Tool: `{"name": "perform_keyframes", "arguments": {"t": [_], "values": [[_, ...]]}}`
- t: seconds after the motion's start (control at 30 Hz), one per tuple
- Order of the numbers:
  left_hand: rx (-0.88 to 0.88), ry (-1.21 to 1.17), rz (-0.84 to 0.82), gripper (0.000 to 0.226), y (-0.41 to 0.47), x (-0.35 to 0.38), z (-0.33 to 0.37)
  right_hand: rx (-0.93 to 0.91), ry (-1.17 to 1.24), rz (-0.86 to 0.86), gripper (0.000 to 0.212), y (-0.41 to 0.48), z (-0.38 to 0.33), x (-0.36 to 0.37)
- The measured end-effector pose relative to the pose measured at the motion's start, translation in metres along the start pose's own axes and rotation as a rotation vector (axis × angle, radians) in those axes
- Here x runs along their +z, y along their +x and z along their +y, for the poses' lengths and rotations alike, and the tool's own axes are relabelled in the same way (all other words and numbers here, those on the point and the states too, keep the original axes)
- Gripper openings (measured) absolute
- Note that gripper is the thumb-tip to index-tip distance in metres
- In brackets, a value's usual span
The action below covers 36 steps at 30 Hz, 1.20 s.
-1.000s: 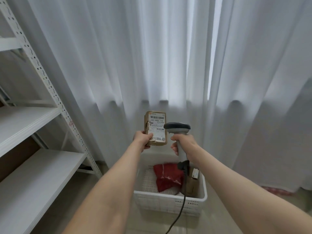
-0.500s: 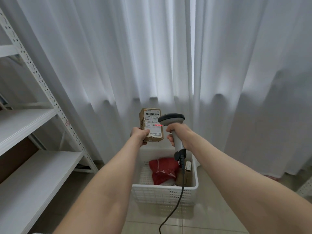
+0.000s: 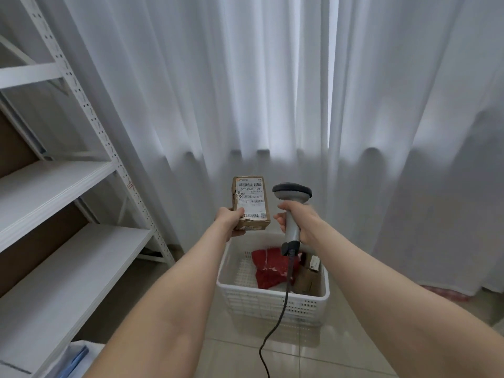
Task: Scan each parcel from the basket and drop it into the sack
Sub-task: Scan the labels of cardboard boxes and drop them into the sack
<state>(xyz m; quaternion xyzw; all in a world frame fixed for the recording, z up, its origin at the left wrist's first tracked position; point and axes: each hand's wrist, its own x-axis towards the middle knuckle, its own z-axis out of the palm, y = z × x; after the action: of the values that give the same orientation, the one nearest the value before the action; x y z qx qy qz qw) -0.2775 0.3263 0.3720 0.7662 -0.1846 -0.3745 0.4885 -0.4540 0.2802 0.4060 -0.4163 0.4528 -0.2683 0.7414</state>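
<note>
Head view: the left hand has its grip closed on the lower left corner of a brown parcel, thumb on the labelled face. It holds the parcel upright with the label toward the camera. The right hand keeps a full grip round the handle of a grey scanner, whose head sits just right of the parcel, not touching it. Both are held above a white basket standing on the tiled floor. In the basket lie a red bag and, at its right side, a brown box. The scanner's black cable hangs down across the basket's front to the floor. White shelves stand on the left, with white curtains behind.
</note>
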Motion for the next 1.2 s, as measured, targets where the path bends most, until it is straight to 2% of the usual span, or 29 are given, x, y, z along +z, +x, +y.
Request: {"name": "perform_keyframes", "arguments": {"t": [0.13,0.3,0.4,0.57,0.73,0.83,0.9,1.0,1.2], "values": [[-0.016,-0.005,0.007,0.022,-0.019,-0.041,-0.024,0.02,0.054,0.009,0.012,0.005,0.03,0.028],[-0.063,0.007,0.021,0.024,-0.035,-0.104,-0.052,0.045,0.045,-0.057,0.039,-0.001,0.063,0.083],[-0.114,0.003,0.032,0.032,-0.042,-0.143,-0.074,0.071,0.008,-0.131,0.045,-0.007,0.082,0.118],[-0.208,-0.063,-0.058,0.028,-0.067,-0.218,-0.115,0.142,-0.031,-0.221,0.036,-0.027,0.126,0.181],[-0.26,-0.088,-0.096,0.052,-0.091,-0.31,-0.168,0.18,-0.167,-0.265,0.038,-0.056,0.188,0.255],[-0.312,-0.055,-0.033,0.052,-0.105,-0.363,-0.207,0.228,-0.19,-0.273,0.031,-0.077,0.234,0.299],[-0.336,-0.021,0.014,0.043,-0.114,-0.394,-0.234,0.267,-0.218,-0.28,0.029,-0.091,0.264,0.327],[-0.373,0.015,0.068,0.031,-0.123,-0.431,-0.278,0.315,-0.275,-0.286,0.037,-0.104,0.309,0.357],[-0.439,0.025,0.237,0.055,-0.125,-0.468,-0.371,0.419,-0.327,-0.245,0.038,-0.11,0.387,0.384]]}}
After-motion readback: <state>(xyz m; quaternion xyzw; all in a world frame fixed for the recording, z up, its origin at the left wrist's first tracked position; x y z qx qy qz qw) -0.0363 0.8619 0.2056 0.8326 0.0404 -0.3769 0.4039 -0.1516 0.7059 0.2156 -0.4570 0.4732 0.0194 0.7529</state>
